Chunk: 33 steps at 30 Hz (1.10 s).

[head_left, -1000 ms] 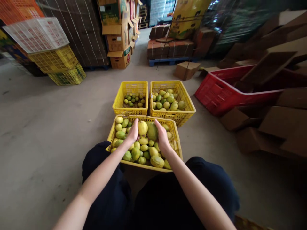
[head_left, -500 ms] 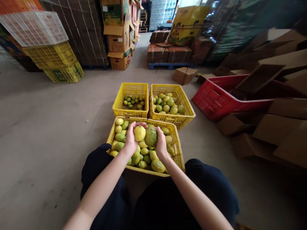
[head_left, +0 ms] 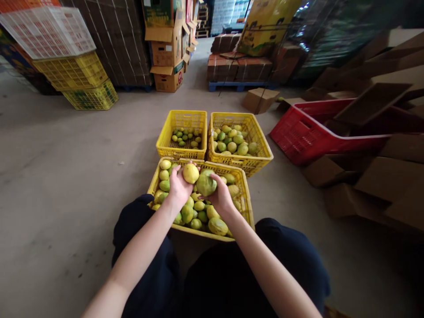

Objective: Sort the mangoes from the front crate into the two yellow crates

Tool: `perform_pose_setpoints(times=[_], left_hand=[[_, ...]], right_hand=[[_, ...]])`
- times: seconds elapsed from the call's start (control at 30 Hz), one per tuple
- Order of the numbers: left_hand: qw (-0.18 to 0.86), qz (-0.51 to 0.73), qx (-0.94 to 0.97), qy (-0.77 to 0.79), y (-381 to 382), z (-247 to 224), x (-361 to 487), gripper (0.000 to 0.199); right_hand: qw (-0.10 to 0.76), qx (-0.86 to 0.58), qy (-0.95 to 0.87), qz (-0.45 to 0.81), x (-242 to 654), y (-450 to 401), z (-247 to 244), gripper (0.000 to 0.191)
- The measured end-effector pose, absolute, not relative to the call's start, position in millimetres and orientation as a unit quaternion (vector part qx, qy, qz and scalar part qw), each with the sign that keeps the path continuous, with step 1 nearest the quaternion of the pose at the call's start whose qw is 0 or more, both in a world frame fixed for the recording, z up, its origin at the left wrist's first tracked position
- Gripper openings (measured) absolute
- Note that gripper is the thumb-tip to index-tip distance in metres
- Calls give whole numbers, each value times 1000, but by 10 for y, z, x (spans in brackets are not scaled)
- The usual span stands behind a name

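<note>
My left hand (head_left: 179, 185) holds a yellow lemon (head_left: 191, 173) on its palm and fingers. In my right hand (head_left: 222, 194) is a larger green lemon (head_left: 206, 183), gripped between thumb and fingers. Both fruits are held close together above the near yellow crate (head_left: 247, 198), which is full of green and yellow lemons (head_left: 199, 206). Behind it, a yellow crate (head_left: 159, 145) on the left has a few small green fruits (head_left: 182, 138) on its floor. The yellow crate (head_left: 269, 154) on the right contains more, larger lemons (head_left: 237, 140).
A red crate (head_left: 293, 137) with cardboard in it stands to the right, among loose cardboard boxes (head_left: 391, 185). Stacked crates (head_left: 74, 70) are at the far left. Cartons (head_left: 167, 53) and a loaded blue pallet (head_left: 228, 86) stand at the back. My knees flank the near crate.
My left hand has turned more palm-up beneath the yellow lemon. My right hand has rolled the green lemon and moved slightly left and up, its fingers now coming under the fruit.
</note>
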State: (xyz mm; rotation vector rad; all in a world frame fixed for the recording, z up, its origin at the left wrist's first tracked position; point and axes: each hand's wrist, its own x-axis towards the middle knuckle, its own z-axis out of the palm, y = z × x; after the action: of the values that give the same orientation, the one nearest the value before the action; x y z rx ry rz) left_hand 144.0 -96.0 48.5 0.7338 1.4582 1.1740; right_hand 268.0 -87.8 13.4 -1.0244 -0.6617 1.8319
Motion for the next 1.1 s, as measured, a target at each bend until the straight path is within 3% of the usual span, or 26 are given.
perform_pose_setpoints(times=[0.2,0.33,0.67,1.1], left_hand=[[557,431,299,644,-927,385,1441,67],[583,473,226,621,-929,348,1452,59],[650,645,-115,386,-909,403,1529,27],[627,683,-141,347,-905,390,1447,24]], right_hand=[[369,-439,-184,798,2717,-830,118,36],[387,-445,-136,796,2718,-820,131,34],[377,-458,-99,799,2718,-776,162,12],[450,-337,-95,821,2744,-793,251,14]])
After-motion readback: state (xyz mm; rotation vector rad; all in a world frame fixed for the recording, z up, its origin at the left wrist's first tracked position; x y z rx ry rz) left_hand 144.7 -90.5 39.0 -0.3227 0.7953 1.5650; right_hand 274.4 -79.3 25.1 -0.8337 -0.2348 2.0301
